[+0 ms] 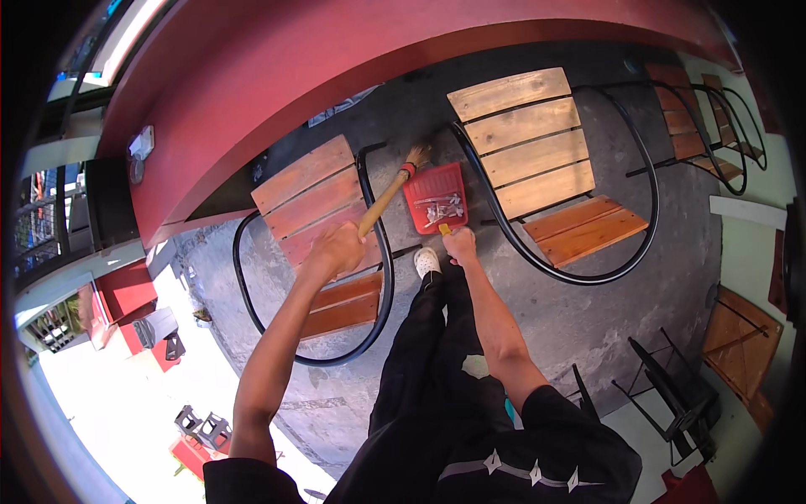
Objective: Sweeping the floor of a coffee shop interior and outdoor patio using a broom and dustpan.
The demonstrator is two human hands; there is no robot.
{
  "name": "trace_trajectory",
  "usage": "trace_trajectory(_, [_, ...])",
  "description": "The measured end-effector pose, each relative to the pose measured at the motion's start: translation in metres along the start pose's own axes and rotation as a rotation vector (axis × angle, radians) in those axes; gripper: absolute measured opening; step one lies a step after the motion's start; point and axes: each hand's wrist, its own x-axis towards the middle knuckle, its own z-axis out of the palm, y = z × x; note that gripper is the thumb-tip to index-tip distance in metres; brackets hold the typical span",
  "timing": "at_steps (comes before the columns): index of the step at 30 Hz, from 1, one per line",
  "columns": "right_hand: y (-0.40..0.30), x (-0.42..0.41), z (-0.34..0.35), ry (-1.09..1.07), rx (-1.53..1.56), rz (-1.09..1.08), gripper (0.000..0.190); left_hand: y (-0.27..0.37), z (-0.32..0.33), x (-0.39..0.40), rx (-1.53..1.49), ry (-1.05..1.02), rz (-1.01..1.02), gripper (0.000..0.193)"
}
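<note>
My left hand [337,249] grips the wooden handle of a broom [387,198], whose bristles touch the floor beyond a red plastic dustpan [439,179]. A red band wraps the broom where handle meets bristles. In my right hand [461,244] is the dustpan's yellow handle [445,229]; the pan rests on or just above the concrete floor, I cannot tell which. Crumpled pale litter [441,209] lies inside the pan, towards its handle end.
Wooden-slat chairs with black tube frames stand left [315,208] and right [522,138] of the dustpan. A red wall [264,94] curves along the far side. Black folding chairs [677,403] and a wooden tabletop [743,340] are at the right. Stools [214,429] stand outside in sunlight.
</note>
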Motion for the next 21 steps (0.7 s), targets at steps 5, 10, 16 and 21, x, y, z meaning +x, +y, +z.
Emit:
trace_trajectory(5, [0.008, -0.003, 0.005, 0.021, 0.002, -0.001, 0.030, -0.015, -0.020, -0.025, -0.022, 0.038, 0.016, 0.030])
trace_trajectory(10, [0.013, -0.008, 0.006, -0.003, -0.005, -0.006, 0.032, -0.003, -0.021, -0.012, -0.146, 0.095, 0.001, 0.030])
trace_trajectory(16, [0.016, -0.001, 0.009, -0.005, -0.022, 0.047, 0.034, 0.027, 0.040, -0.004, 0.010, 0.010, 0.012, 0.027])
trace_trajectory(21, [0.017, -0.002, 0.008, -0.042, -0.030, 0.032, 0.034, 0.009, 0.053, -0.073, 0.030, 0.006, 0.088, 0.026])
